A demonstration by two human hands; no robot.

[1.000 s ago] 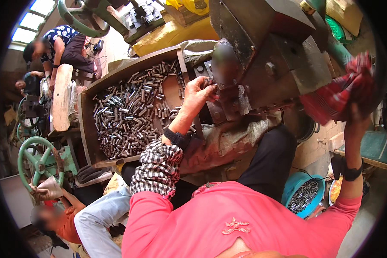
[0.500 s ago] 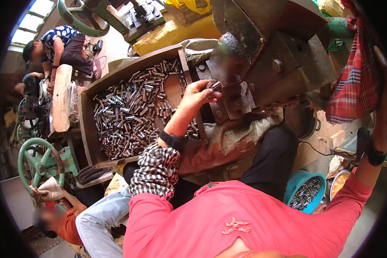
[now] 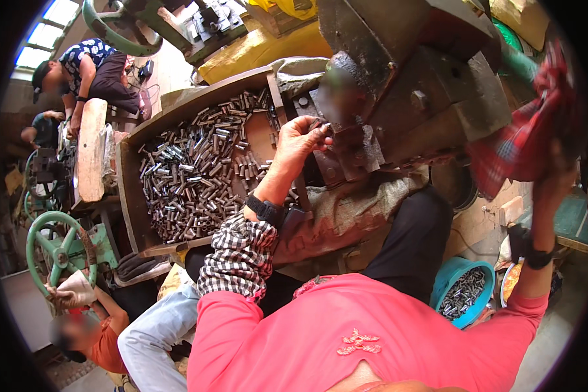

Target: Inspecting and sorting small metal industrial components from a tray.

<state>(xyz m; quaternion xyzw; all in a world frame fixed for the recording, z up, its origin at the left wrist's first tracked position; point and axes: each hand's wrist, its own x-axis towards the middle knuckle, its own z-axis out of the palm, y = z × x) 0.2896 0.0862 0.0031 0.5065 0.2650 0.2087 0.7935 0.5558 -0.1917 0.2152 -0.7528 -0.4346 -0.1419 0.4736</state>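
Note:
My left hand (image 3: pixel 300 138) is at the dark metal press (image 3: pixel 431 98), its thumb and fingers pinched on a small metal tube (image 3: pixel 323 128). The tube is close to the press's lower block, partly covered by my fingertips. At the far right, my right hand (image 3: pixel 556 171) is smeared by motion beside a red plaid cloth (image 3: pixel 513 147) that hangs by a green bar (image 3: pixel 519 67). Its fingers cannot be made out. Left of my left hand, a wooden tray (image 3: pixel 129 196) holds a heap of short metal tubes (image 3: pixel 199 170).
A blue basin (image 3: pixel 480 315) of small metal pieces stands on the floor at right. Two people work at left; one, in orange (image 3: pixel 108 345), has a gloved hand by a green handwheel (image 3: pixel 60 255). A brown sack cloth (image 3: pixel 346 209) lies below the press.
My right hand and the plaid cloth have swung down and to the left. My left hand has shifted slightly left, its fingers drawn closer round the small tube.

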